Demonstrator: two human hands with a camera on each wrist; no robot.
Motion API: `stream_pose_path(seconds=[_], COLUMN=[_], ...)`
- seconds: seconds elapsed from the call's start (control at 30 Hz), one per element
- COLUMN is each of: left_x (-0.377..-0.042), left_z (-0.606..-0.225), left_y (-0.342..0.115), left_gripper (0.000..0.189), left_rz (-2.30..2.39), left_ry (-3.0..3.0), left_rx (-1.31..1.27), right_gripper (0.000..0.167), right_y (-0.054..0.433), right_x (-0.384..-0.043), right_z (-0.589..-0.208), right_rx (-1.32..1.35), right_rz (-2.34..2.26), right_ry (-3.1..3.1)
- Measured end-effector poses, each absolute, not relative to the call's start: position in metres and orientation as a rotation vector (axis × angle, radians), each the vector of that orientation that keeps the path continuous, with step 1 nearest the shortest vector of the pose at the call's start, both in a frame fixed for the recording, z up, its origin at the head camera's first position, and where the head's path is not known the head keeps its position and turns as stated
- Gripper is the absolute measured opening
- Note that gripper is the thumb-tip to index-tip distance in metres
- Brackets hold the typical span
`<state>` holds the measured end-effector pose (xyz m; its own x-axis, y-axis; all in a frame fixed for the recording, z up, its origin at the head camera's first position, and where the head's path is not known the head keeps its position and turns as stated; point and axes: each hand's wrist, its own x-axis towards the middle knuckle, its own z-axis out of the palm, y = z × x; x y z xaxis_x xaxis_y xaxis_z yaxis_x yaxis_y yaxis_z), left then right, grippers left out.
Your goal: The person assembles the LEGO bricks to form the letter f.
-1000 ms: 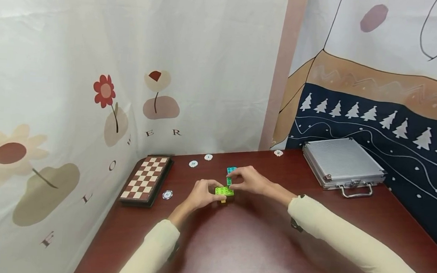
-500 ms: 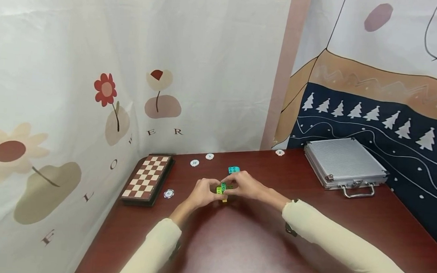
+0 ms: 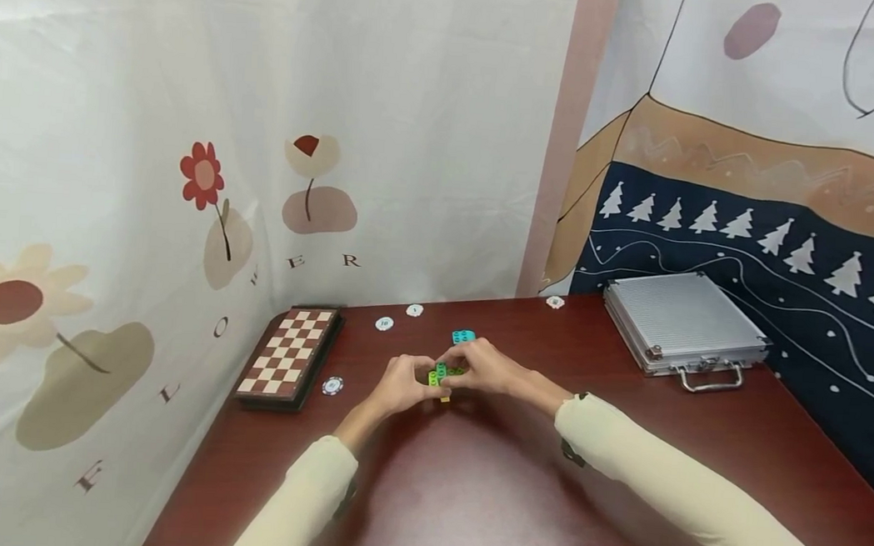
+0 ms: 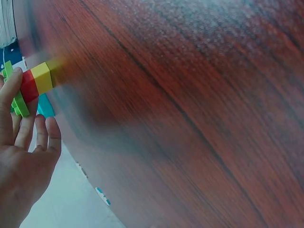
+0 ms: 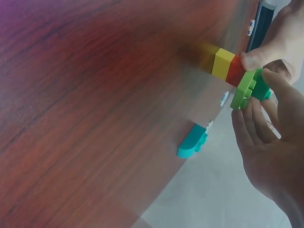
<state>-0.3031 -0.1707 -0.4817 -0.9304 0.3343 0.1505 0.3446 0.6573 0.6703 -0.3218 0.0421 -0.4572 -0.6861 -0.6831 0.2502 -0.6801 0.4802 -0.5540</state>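
Four bricks meet between the two hands, toward the far edge of the table (image 3: pixel 454 491): yellow (image 5: pixel 222 64) at the bottom, then red (image 5: pixel 236 71), lime (image 5: pixel 241 92) and, uppermost, green (image 5: pixel 261 88). Whether the yellow end rests on the table or hangs just above it, I cannot tell.

The left hand (image 3: pixel 403 385) grasps the stack around the red and lime bricks; the right hand (image 3: pixel 487 368) pinches the green one against the lime's studded face.

As far as I can judge, yellow, red and lime are already joined, and green is being fitted; whether it is fully seated is hidden by the fingers. A blue brick (image 3: pixel 463 336), round at one end, lies apart near the far edge, so it looks to be the one piece left unattached.

As for writing, a chip (image 3: pixel 385 323) by the far edge reads "10"; the marks on the other chips (image 3: pixel 332 385) are too small to be sure of. The curtain (image 3: pixel 445 140) carries the spaced letters F, L, O, W, E, R. No brand can be read on the silver case (image 3: pixel 685 317) at the far right corner or on the chessboard (image 3: pixel 289 354) along the left edge.
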Motion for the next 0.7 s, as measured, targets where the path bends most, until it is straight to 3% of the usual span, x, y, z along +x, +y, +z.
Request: stream_pose_path(seconds=[0.7], left_x=[-0.3060], left_z=[-0.4804], left_y=[-0.1717], left_gripper=[0.038], left_rz=[-1.131], left_ry=[-2.871], left_rx=[-0.613], right_gripper=[0.031], right_y=[0.0446], right_x=[-0.3225], right_z=[-0.4633], right_rx=[-1.258], right_rz=[-1.022], right_ry=[2.710])
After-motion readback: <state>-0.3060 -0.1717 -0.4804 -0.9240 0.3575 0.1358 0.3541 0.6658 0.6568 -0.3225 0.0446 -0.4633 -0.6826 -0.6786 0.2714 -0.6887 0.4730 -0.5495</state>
